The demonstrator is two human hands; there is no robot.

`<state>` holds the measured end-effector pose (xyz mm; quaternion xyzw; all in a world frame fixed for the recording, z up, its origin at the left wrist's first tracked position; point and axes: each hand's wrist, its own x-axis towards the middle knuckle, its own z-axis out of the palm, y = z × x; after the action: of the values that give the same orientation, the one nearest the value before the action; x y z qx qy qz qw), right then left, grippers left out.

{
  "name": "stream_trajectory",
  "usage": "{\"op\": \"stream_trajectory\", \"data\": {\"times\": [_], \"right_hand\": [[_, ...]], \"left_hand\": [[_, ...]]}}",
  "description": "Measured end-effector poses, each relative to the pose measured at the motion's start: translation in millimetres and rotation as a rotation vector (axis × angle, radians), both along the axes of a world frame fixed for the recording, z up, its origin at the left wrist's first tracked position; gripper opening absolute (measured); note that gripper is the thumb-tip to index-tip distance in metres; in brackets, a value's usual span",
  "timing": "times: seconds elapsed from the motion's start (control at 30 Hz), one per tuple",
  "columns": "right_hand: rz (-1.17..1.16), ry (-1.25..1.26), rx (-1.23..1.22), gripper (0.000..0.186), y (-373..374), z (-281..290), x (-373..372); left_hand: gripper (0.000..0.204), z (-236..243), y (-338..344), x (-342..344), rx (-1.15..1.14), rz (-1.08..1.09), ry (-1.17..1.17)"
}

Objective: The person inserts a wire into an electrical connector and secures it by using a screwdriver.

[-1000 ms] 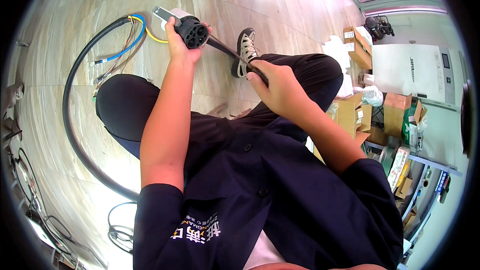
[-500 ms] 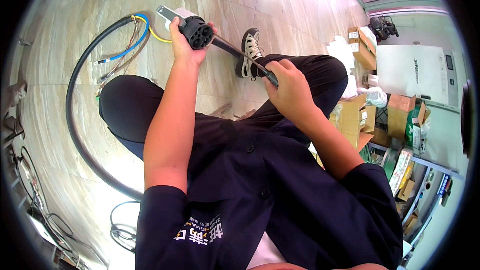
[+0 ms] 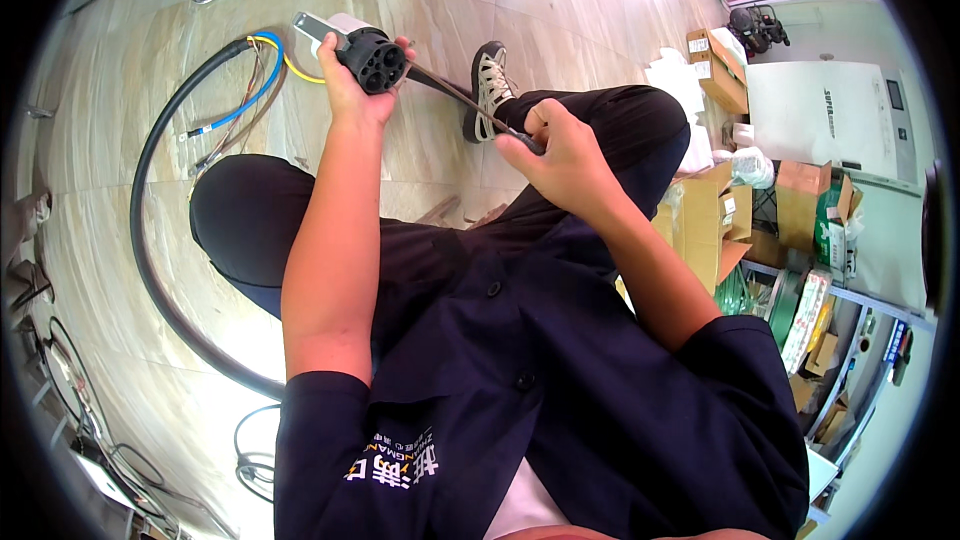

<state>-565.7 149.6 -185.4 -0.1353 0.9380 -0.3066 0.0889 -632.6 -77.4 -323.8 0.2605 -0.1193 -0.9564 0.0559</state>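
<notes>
Connector (image 3: pixel 376 66): from my remote seat I see it above the floor (image 3: pixel 430 0), far of the lap and a little left of the middle, beyond both knees.
Connector face: black, round and full of holes, turned toward me; the white casing (image 3: pixel 350 25) and a grey bar (image 3: pixel 318 27) lie on its far-left side.
Left hand (image 3: pixel 358 100): wrapped around the connector from the near side, thumb on the left, fingertips showing at the right edge. Of my two hands this is plainly the nearer.
Right hand (image 3: pixel 556 148): gripping the dark handle of a thin-shafted tool (image 3: pixel 455 94), well apart from the connector, on its near right.
Tool axis: the shaft runs from the right hand toward far left, straight at the connector's right side. I read this line between the two hands as the relation that matters most.
Tool tip: it ends at the connector's right edge, by the left hand's fingertips; I cannot tell whether it touches or sits in anything.
Black length beyond the shaft: it slants right toward the shoe (image 3: pixel 491 88); I cannot tell whether it is grip or cable.
Thick cable (image 3: pixel 138 210): curves over the floor at left, with a blue wire (image 3: pixel 240 112) and a yellow wire (image 3: pixel 298 72) fanning from its far end, apart from both hands.
</notes>
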Motion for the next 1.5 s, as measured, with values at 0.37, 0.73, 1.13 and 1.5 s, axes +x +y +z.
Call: {"op": "stream_trajectory", "data": {"times": [0.37,0.73,1.13,1.5], "right_hand": [[0.019,-0.023,0.048,0.034,6,-9,0],[-0.005,-0.055,0.024,0.034,4,-11,5],[-0.290,-0.619,-0.171,0.034,-1,-6,-2],[-0.110,-0.337,-0.096,0.029,12,-23,-4]], "left_hand": [[0.053,0,1,1,-0.004,0.009,0.006],[0.053,-1,0,2,0.015,-0.005,0.015],[0.054,-3,-1,2,-0.006,-0.014,0.016],[0.058,-2,1,1,0.004,0.008,0.001]]}}
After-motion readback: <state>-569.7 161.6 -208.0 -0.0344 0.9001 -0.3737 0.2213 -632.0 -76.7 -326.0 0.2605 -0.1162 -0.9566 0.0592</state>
